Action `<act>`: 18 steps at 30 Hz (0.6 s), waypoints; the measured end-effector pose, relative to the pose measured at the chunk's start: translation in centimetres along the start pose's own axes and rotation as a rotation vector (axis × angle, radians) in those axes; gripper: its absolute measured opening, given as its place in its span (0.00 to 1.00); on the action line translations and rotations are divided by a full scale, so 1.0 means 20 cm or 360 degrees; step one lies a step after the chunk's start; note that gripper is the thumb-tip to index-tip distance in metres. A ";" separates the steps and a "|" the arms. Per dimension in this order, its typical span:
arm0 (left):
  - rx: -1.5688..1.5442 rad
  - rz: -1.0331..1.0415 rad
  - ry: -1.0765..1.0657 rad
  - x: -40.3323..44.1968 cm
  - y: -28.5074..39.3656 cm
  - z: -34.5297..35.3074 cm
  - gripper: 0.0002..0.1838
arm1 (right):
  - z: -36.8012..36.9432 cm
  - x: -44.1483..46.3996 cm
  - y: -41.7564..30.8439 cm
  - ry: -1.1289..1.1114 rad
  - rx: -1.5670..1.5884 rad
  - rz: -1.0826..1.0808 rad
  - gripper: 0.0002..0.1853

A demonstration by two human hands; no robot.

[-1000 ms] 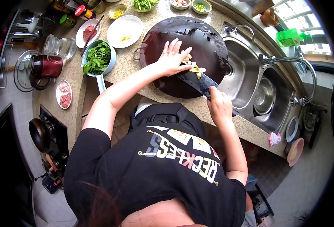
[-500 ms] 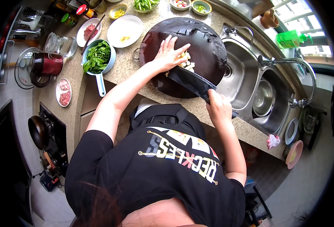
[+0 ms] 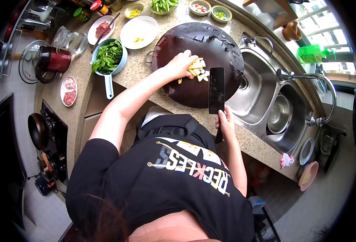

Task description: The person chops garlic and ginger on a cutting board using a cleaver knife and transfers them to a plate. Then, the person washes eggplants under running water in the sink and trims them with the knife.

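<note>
On the round dark cutting board (image 3: pixel 186 38) lies a small pile of pale yellow chopped pieces (image 3: pixel 201 71). My left hand (image 3: pixel 181 65) rests against the left side of the pile, its fingers drawn together around some of the pieces. My right hand (image 3: pixel 226 123) grips the handle of a black cleaver (image 3: pixel 217 90). The broad blade shows its flat side, just right of the pile, over the board's lower right part. One small piece lies apart, below my left hand.
Left of the board are a white plate (image 3: pixel 149 30), a pot of green leaves (image 3: pixel 108 57), and plates of meat (image 3: pixel 68 97). Small bowls (image 3: pixel 221 13) stand behind it. A double sink (image 3: pixel 253 82) with a curved faucet (image 3: pixel 334 90) is at the right.
The cleaver has swung from lying slantwise beside my left hand to pointing away from me, flat side showing. My right hand has moved down. My left hand's spread fingers have drawn in on the pieces.
</note>
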State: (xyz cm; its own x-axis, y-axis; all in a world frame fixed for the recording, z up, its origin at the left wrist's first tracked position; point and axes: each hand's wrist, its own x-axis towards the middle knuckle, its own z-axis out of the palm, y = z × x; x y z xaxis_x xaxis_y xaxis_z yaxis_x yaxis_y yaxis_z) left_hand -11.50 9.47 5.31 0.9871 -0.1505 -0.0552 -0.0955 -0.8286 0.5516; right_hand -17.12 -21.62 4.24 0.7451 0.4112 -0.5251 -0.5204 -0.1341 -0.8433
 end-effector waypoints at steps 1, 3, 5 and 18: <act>-0.0049 -0.0017 0.0015 0.00 0.01 0.02 0.40 | 0.03 0.03 0.01 0.0021 0.0011 0.0038 0.05; -0.0156 -0.0022 0.0105 -0.01 0.03 0.05 0.36 | 0.06 0.08 0.01 -0.0078 -0.0001 0.0058 0.06; -0.0253 -0.0121 0.0182 -0.02 0.06 0.09 0.31 | 0.09 0.12 -0.01 -0.0108 0.0006 0.0079 0.07; -0.0605 -0.0176 0.0622 -0.02 0.06 0.14 0.23 | 0.16 0.17 -0.17 -0.0282 0.0250 0.0178 0.04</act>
State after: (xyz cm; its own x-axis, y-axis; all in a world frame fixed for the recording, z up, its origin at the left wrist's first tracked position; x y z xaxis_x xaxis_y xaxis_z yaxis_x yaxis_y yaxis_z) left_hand -12.29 7.02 3.63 0.9698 0.1974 0.1434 -0.0071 -0.5644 0.8255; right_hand -14.08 -16.79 5.74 0.6017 0.5551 -0.5743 -0.6643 -0.0515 -0.7457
